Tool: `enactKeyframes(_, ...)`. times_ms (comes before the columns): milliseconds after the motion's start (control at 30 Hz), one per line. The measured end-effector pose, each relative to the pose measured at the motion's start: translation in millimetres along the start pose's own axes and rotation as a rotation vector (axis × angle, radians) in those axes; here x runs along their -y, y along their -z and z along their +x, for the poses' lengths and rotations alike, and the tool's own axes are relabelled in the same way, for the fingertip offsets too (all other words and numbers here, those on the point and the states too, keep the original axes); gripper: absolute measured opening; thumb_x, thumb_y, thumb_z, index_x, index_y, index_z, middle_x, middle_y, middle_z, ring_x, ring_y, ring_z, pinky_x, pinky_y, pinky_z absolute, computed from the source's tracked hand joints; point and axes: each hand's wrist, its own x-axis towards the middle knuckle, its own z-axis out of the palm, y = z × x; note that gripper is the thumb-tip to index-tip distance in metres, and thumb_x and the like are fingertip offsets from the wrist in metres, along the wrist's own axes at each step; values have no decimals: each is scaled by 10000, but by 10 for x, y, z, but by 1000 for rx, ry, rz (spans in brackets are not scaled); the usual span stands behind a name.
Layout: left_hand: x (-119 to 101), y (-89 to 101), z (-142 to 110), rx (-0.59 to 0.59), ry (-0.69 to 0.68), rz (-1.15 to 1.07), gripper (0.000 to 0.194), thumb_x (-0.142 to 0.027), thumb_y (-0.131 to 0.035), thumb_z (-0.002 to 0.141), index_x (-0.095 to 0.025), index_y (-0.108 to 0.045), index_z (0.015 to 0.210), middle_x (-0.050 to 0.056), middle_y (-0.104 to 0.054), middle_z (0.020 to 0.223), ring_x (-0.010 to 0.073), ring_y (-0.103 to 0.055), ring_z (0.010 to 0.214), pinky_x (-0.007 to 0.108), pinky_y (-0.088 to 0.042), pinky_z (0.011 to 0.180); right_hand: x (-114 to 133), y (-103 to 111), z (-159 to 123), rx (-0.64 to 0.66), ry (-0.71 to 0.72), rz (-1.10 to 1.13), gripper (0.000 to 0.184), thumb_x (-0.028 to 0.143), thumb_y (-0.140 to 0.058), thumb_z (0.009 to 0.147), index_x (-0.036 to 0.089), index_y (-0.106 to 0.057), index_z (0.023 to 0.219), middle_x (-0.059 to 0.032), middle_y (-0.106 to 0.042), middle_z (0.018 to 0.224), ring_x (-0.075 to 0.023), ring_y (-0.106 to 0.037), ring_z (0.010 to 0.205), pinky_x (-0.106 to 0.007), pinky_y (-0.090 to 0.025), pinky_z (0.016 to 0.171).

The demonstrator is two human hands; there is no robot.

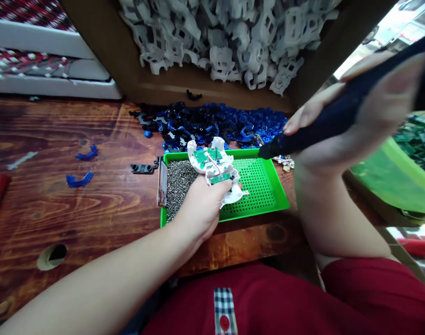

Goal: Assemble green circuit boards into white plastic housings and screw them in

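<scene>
My left hand (200, 202) grips a white plastic game-controller-like shell (237, 197), holding it above the green tray (281, 197). Green circuit boards (202, 157) and a few thin wires show inside the shell. My right hand (380, 123) is wrapped around a dark electric screwdriver (333, 116), raised to the right. The tool's tip points down and left, near the tray's back right corner, apart from the shell. Many small metal screws (179, 186) fill the left part of the tray; its right part shows a perforated bottom.
Behind the tray lies a pile of blue and black plastic parts (205, 123). A cardboard box (212, 86) of white shells (222, 60) stands beyond. Two blue pieces (79, 179) and a black part (142, 169) lie left. A green bin (390, 179) is at right.
</scene>
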Motion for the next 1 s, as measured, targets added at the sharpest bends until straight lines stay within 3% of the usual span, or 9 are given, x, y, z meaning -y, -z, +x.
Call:
enactKeyframes(100, -3, 0, 2, -12, 9, -1, 149, -85, -657, 665, -129, -666, 806, 22, -675, 835, 140, -611, 742, 293, -472, 766, -350, 84, 39, -95, 59, -41, 290, 491, -577, 797, 216, -485, 792, 53, -421, 514, -88, -455, 383, -254, -306, 344)
enactKeyframes(267, -13, -8, 2, -31, 20, -7, 147, -78, -675, 657, -138, -672, 791, 16, -680, 824, 138, -616, 733, 293, -479, 769, -664, 214, 41, -26, -17, -170, 311, 596, -545, 797, 292, -476, 789, 53, -416, 465, -108, -388, 394, -297, -292, 389)
enactKeyframes(633, -33, -38, -9, -36, 33, 12, 147, -78, -664, 669, -126, -671, 808, 23, -682, 828, 130, -617, 703, 251, -469, 659, -732, 245, 45, -30, -23, -195, 341, 615, -518, 804, 280, -453, 801, 59, -416, 503, -106, -398, 385, -300, -308, 398)
enactKeyframes(800, -39, -37, -12, -33, 29, 12, 138, -75, -668, 670, -124, -674, 798, 21, -681, 824, 121, -612, 714, 236, -470, 660, -693, 228, 53, -15, -22, -83, 283, 513, -582, 800, 254, -479, 752, 71, -432, 456, -104, -423, 362, -283, -322, 364)
enactKeyframes(1000, -13, -12, -8, -13, 22, 16, 161, -100, -686, 655, -129, -680, 813, 31, -683, 869, 139, -616, 782, 283, -472, 781, -439, 171, 126, -152, 74, 31, 240, 424, -594, 768, 206, -504, 724, 63, -430, 445, -83, -430, 335, -232, -307, 293)
